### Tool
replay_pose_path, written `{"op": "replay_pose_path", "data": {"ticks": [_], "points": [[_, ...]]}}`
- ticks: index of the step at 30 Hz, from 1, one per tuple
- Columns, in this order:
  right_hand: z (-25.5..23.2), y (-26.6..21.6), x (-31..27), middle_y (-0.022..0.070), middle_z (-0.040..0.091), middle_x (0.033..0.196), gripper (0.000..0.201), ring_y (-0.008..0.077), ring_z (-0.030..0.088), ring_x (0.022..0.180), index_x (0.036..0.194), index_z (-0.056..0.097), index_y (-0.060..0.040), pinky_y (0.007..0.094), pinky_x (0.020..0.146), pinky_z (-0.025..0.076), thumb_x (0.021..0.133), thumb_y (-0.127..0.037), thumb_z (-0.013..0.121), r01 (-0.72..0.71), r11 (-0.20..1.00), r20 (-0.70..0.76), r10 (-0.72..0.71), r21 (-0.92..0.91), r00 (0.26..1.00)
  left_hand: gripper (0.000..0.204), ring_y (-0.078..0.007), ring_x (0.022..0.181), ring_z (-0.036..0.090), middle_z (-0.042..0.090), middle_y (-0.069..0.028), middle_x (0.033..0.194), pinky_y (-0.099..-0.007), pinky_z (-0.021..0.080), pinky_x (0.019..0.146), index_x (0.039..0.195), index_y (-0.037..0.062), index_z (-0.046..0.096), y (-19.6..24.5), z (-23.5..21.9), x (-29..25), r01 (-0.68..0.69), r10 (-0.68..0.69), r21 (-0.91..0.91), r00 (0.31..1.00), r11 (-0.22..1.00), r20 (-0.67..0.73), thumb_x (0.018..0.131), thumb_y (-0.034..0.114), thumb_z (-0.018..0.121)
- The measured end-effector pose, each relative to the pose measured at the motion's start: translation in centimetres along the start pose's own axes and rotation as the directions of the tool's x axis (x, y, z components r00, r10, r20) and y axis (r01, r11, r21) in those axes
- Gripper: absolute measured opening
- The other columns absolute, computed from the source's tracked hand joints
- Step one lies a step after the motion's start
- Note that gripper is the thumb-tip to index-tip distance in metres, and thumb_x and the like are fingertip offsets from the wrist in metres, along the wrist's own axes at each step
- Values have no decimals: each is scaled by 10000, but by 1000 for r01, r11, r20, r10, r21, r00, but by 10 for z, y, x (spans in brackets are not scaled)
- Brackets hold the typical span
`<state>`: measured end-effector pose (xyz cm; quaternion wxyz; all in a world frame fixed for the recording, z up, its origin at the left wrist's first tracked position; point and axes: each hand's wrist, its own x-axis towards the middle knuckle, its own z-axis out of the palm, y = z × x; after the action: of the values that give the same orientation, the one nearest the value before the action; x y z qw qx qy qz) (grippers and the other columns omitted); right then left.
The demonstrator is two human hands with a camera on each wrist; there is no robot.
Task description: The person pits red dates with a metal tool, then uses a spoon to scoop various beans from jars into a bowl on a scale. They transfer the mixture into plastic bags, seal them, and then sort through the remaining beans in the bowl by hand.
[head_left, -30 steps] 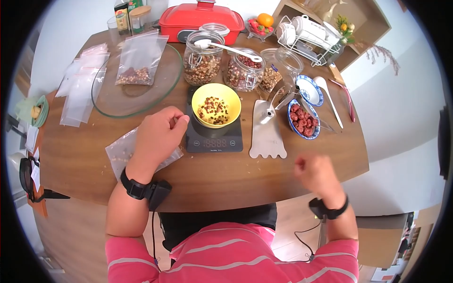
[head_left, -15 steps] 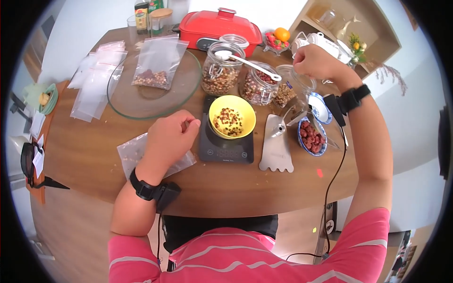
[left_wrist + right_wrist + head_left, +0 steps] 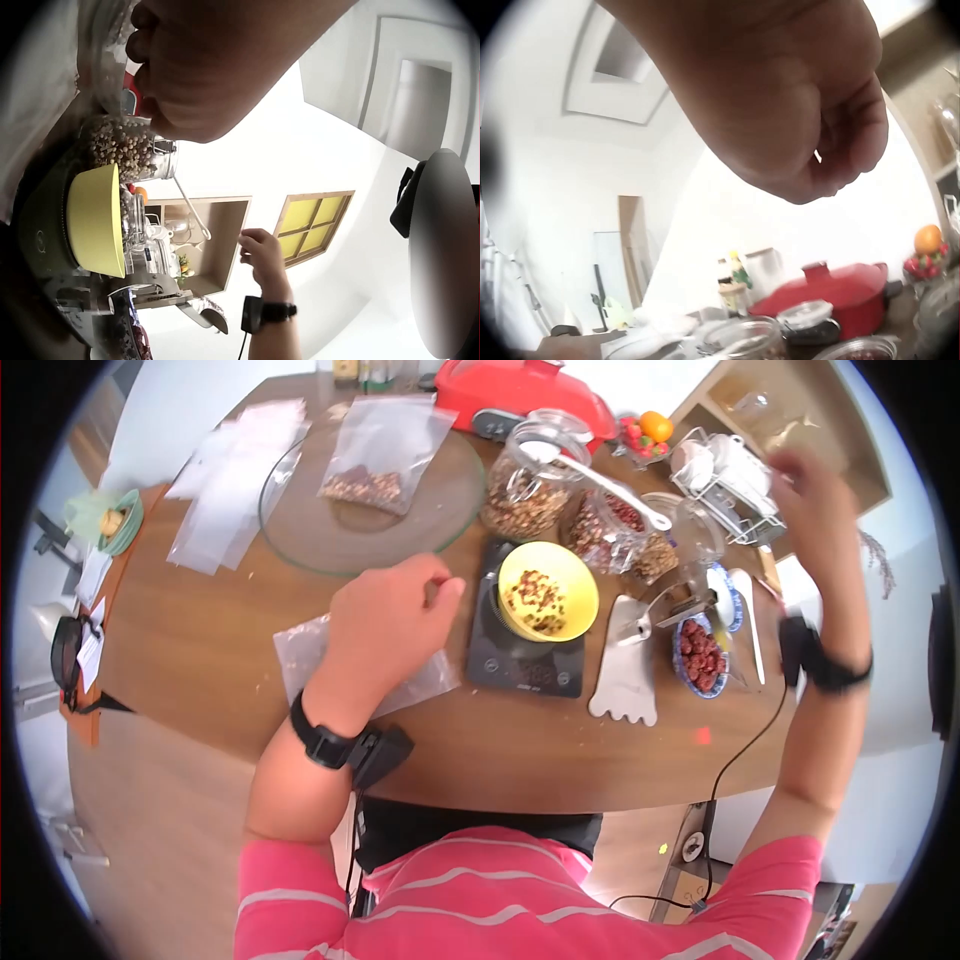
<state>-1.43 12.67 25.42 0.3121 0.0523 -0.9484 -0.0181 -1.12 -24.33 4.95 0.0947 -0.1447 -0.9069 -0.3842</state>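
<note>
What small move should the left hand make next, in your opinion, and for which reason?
Perhaps the left hand should pinch the edge of the lower plastic bag. That bag lies beneath it, the hand seems to hold nothing, and the yellow bowl on the black scale beside it holds mixed beans that might go inside.

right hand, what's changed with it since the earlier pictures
The right hand rose from over the near part of the table and swung forward and right; nothing visibly grasped or released. The left hand stays beside the scale, the yellow bowl still on it.
</note>
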Motion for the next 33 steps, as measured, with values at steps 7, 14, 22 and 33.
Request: {"op": "replay_pose_path", "data": {"ticks": [7,14,22,33], "points": [[54,-103,-165,16,679,840,166,65,620,747,1046,690,-6,248,672,506,920,-95,752,-474,692,276,386,544,880,347,-344,814,723,720,-141,782,-467,548,727,1141,75,678,-9,11,-5,-64,28,237,988,969,150,929,349,664],[143,-109,-148,228,747,927,543,340,733,917,1090,718,66,413,817,558,895,-440,716,-640,693,656,319,331,684,455,-384,913,726,745,-174,869,-489,559,803,1267,30,580,1,16,-6,57,-156,424,967,904,201,895,281,658],[135,-117,-131,218,706,749,297,249,723,645,917,694,94,392,614,572,883,-175,572,-708,626,714,329,325,618,335,-322,736,685,698,-111,761,-442,508,689,1205,69,601,6,-3,-5,55,-66,69,982,996,175,886,172,605],[85,-141,-125,84,692,933,501,96,650,657,1312,543,76,250,558,559,983,-266,703,-769,192,728,248,610,639,252,-157,633,561,618,-58,732,-357,435,596,1175,31,556,-3,6,-5,64,2,-273,972,960,236,935,108,560]]}}
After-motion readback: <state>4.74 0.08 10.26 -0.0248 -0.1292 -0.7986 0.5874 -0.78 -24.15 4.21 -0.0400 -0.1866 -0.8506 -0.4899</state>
